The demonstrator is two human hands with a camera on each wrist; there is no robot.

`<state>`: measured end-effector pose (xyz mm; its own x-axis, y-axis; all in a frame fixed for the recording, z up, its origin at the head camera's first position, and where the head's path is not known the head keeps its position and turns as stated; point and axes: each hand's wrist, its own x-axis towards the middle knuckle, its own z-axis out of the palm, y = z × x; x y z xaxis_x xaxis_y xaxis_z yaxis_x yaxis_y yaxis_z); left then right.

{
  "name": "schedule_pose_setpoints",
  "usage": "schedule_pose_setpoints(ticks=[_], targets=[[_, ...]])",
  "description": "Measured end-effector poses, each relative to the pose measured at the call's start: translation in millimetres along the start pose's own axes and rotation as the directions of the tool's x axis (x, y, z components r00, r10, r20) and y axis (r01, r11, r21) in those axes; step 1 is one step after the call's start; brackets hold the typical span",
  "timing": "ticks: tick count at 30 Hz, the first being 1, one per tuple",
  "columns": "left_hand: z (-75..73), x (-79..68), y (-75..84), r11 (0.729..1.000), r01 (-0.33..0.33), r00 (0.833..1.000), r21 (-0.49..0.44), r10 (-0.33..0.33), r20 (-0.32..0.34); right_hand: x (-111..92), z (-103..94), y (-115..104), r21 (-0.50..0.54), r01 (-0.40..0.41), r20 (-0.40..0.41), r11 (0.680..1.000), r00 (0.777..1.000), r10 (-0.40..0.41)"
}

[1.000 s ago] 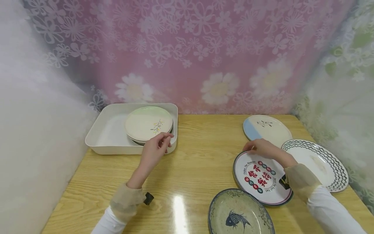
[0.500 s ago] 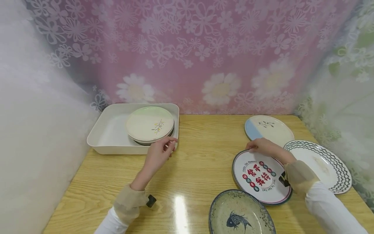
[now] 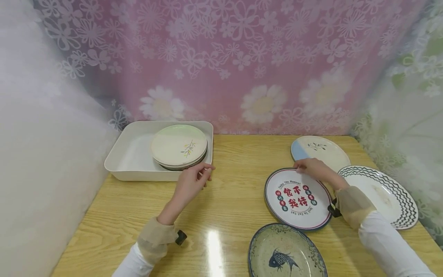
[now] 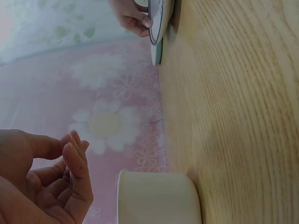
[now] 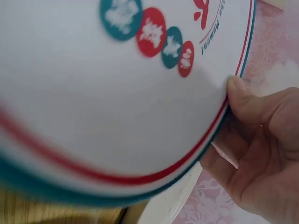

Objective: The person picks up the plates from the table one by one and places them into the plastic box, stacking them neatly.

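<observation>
My right hand point(image 3: 313, 169) grips the far rim of a white plate point(image 3: 297, 200) with red lettering and a dark red-and-teal edge. In the right wrist view the thumb point(image 5: 240, 91) lies on top of the rim, the other fingers underneath. This plate is tilted up off the wooden table, its near edge close by a grey-green plate point(image 3: 283, 254) with a blue fish. My left hand point(image 3: 192, 182) hovers at the front right corner of a white bin point(image 3: 145, 176), fingers loosely curled and holding nothing. Inside the bin sits a stack of plates, a cream-and-green one point(image 3: 173, 144) on top.
A blue-and-cream plate point(image 3: 328, 150) lies at the back right. Beside it is a white oval plate point(image 3: 373, 192) with a black wavy rim. The wooden table point(image 3: 235, 181) runs back to a pink floral curtain point(image 3: 221, 77).
The lettered plate has risen and shifted left and away from me in my right hand's grip. My left hand has moved slightly to the right.
</observation>
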<state>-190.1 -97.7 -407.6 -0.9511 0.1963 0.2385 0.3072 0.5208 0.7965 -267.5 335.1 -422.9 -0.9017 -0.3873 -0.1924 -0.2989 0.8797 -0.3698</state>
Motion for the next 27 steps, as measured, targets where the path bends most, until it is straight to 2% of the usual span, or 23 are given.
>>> schedule_pose_setpoints(ticks=[5,9,13,18,22,24,27], targets=[[3.2,-1.0,0.2,1.000,-0.012,1.000,-0.005,0.012,0.003,2.8,-2.8,0.2,0.002,-0.065,-0.052,0.998,0.997,0.065],[6.2,-0.9,-0.7,1.000,-0.020,1.000,-0.011,0.020,0.011,2.8,-5.1,-4.3,0.044,-0.141,-0.111,0.989,0.983,0.145],[7.2,-1.1,0.3,0.999,-0.008,0.999,-0.033,0.009,0.030,-1.8,-11.1,-16.2,0.182,-0.215,-0.137,0.959,0.961,0.242],[9.7,0.1,2.4,0.990,0.041,0.996,-0.139,-0.028,0.090,-8.5,-20.8,-37.7,0.375,-0.220,-0.157,0.901,0.942,0.295],[15.5,3.2,6.1,0.958,0.107,0.981,-0.264,-0.059,0.183,-13.5,-27.0,-57.7,0.462,-0.186,-0.179,0.867,0.938,0.297],[19.2,4.7,9.7,0.934,0.152,0.970,-0.323,-0.079,0.229,-16.0,-28.4,-68.7,0.497,-0.169,-0.186,0.851,0.937,0.295],[23.7,6.4,18.0,0.888,0.213,0.956,-0.408,-0.104,0.273,-19.7,-26.8,-85.2,0.574,-0.131,-0.179,0.808,0.943,0.280]])
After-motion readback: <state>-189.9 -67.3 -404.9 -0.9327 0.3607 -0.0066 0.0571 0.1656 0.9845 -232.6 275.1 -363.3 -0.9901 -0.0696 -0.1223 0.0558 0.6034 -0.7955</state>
